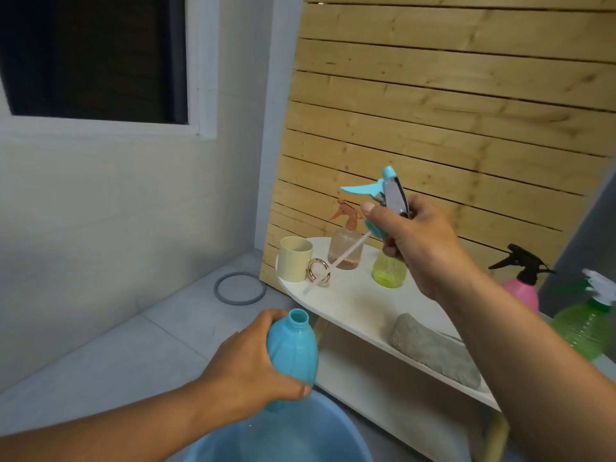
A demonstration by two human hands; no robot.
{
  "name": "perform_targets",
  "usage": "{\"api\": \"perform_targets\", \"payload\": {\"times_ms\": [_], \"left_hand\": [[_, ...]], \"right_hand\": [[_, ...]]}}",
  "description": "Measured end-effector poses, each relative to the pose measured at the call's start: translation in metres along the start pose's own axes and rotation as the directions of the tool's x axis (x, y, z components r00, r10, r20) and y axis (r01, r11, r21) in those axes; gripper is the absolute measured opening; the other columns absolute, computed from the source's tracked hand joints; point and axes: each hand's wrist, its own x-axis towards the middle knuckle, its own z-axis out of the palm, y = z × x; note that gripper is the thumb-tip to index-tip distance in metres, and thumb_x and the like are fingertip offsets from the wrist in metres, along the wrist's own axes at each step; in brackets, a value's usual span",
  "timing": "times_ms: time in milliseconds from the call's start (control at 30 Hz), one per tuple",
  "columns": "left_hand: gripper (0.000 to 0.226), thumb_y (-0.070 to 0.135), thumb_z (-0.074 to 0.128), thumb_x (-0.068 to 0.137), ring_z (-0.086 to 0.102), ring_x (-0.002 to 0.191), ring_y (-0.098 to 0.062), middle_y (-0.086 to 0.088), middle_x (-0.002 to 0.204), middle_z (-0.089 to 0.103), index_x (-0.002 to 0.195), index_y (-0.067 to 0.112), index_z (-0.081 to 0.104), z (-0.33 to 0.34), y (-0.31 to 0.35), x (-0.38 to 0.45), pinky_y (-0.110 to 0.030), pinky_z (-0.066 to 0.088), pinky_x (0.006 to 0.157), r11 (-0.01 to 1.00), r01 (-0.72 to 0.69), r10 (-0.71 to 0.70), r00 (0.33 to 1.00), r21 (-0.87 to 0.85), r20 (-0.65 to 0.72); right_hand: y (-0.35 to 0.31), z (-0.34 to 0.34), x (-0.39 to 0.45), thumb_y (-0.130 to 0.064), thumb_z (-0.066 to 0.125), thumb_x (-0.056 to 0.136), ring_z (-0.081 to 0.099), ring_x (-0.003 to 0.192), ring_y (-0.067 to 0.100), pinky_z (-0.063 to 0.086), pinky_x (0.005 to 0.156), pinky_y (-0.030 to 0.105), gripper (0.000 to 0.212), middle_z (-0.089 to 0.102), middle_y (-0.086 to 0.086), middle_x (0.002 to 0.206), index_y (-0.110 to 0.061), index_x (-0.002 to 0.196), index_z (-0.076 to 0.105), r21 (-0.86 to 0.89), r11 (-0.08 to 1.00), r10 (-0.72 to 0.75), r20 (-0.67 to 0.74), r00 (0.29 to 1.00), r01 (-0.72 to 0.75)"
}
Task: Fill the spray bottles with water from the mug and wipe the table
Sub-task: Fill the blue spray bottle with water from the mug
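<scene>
Head view, with the white bench as landmark. The left hand grips a blue bottle, uncapped and mouth up, in front of and below the bench's left end, over a blue basin that holds water. The right hand is closed around a blue spray head, lifted above the bench; its white tube slants down toward the bench top. On the bench's left end stands a cream mug with a metal ring handle. Just right of the mug stands a pink clear bottle with its brown sprayer on, then a yellow-green bottle, partly behind the right hand. A grey cloth lies on the bench's near edge. Beyond the bench's right end are a pink bottle with a black sprayer and a green bottle with a white sprayer. A grey ring lies on the floor, left of the bench.
</scene>
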Motion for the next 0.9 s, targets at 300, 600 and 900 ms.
{"api": "perform_targets", "payload": {"times_ms": [300, 600, 900], "left_hand": [[0.094, 0.058, 0.091, 0.041, 0.063, 0.105, -0.009, 0.024, 0.112, 0.060, 0.119, 0.061, 0.037, 0.015, -0.018, -0.003, -0.033, 0.062, 0.083, 1.000, 0.021, -0.021, 1.000, 0.015, -0.001], [0.098, 0.060, 0.090, 0.041, 0.061, 0.105, -0.011, 0.023, 0.114, 0.058, 0.121, 0.060, 0.033, 0.015, -0.018, 0.002, -0.037, 0.061, 0.083, 0.999, 0.019, -0.017, 0.999, 0.051, -0.038], [0.090, 0.055, 0.093, 0.046, 0.066, 0.101, -0.005, 0.023, 0.110, 0.062, 0.118, 0.065, 0.040, 0.017, -0.009, 0.006, -0.031, 0.063, 0.080, 0.999, -0.038, 0.038, 0.998, -0.002, -0.047]], "right_hand": [[-0.008, 0.024, -0.049, -0.034, 0.085, 0.080, 0.066, 0.074, 0.023, 0.057, 0.067, 0.040, 0.030, 0.069, 0.002, 0.086, -0.025, 0.094, 0.060, -0.181, 0.928, -0.296, 0.172, 0.939, 0.326], [0.026, 0.039, -0.055, -0.040, 0.086, 0.077, 0.055, 0.064, -0.002, 0.042, 0.058, 0.011, 0.033, 0.062, -0.019, 0.079, -0.032, 0.091, 0.057, -0.311, 0.893, -0.197, 0.378, 0.905, 0.324], [0.044, 0.035, -0.051, -0.041, 0.085, 0.077, 0.063, 0.081, 0.015, 0.056, 0.074, 0.039, 0.030, 0.065, -0.008, 0.087, -0.028, 0.092, 0.063, -0.340, 0.887, -0.063, 0.582, 0.811, 0.313]]}}
